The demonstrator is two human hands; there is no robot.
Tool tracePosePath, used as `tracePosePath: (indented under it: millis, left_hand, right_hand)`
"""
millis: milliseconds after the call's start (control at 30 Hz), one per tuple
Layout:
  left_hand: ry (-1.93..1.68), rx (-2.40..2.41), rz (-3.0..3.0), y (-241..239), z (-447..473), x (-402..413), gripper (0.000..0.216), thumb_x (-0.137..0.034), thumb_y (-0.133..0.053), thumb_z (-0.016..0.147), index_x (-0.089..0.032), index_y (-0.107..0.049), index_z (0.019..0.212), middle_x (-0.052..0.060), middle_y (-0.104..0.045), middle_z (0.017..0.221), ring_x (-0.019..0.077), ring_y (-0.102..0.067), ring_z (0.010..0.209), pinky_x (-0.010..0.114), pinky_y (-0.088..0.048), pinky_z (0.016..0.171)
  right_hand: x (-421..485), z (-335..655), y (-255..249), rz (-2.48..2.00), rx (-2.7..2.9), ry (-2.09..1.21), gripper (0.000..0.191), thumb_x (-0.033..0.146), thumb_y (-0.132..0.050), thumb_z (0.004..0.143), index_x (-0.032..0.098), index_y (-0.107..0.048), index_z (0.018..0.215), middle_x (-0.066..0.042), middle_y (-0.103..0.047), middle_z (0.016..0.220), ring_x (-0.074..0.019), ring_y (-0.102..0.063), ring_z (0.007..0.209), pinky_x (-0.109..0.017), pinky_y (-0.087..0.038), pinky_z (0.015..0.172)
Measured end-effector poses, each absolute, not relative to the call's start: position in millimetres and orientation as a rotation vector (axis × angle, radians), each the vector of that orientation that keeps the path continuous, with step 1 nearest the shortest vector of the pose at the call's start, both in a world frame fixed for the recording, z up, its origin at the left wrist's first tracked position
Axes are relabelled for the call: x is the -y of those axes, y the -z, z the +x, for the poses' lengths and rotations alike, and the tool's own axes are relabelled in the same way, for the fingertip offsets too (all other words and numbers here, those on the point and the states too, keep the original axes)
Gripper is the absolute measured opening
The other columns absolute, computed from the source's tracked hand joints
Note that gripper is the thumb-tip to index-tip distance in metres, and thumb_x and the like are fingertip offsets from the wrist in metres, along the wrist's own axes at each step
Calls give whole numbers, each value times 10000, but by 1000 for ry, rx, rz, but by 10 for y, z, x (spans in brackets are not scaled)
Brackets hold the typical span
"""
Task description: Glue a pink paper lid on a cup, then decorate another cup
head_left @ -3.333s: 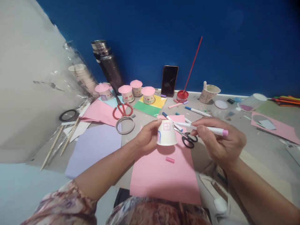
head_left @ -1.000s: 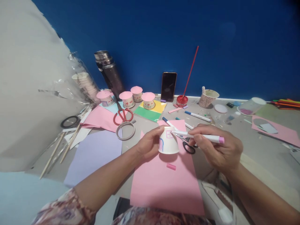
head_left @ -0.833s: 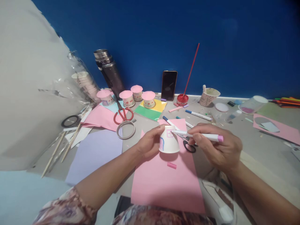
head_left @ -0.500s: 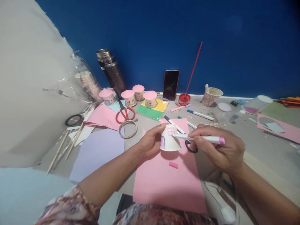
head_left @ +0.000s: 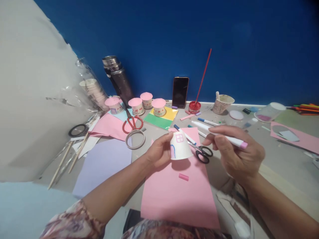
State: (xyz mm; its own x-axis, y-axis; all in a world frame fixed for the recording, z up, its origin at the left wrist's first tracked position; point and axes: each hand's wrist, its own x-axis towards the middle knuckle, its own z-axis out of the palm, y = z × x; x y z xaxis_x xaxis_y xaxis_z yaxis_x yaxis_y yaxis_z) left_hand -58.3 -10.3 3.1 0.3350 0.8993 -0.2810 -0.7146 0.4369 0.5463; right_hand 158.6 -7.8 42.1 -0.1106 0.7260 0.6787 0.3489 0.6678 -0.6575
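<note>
So, I read the left hand (head_left: 159,152) gripping the inverted paper cup (head_left: 184,148) above the pink sheet (head_left: 179,202), right hand (head_left: 239,157) clasping the marker (head_left: 235,141) clear; cup looks light, easily dented; I'd pinch undrawn wall gently.

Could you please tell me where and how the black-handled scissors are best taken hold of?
Probably by the handle loops of the black-handled scissors, from above and the person's right: the loops are spread and lie nearest the right hand, while the blades point left toward the cup.
</note>
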Motion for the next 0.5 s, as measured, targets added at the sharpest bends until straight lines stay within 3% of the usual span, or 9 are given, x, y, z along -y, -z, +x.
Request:
tracePosePath:
  millis: [100,267,500]
  left_hand:
    - [-1040,-564,317,-68,-621,89,360,-368,-686,943,-93,-726,1172,128,-803,1021,267,-753,910,410,-583,884]
    - [-1051,-512,250,-103,-713,68,465,-466,-621,952,-104,-682,1237,143,-798,1026,297,-767,913,466,-600,885]
    - [-1099,-479,275,-146,-654,129,438,-442,-641,931,-118,-686,1221,148,-789,1127,311,-743,1028,495,-560,971]
  right_hand:
    - [21,1544,-442,-877,1821,-330,140,252,-699,968,257,-744,1101,-14,-806,871,-188,-761,794,-302,-562,720]
    - [-61,1470,-409,-644,2016,-234,143,285,-818,891,241,-707,969,-14,-778,797,-180,-694,680,-309,-521,651]
    - [-89,1412,-264,-664,2019,-126,93,159,-716,937,250,-725,920,-18,-782,775,-187,-680,687,-326,-508,664]
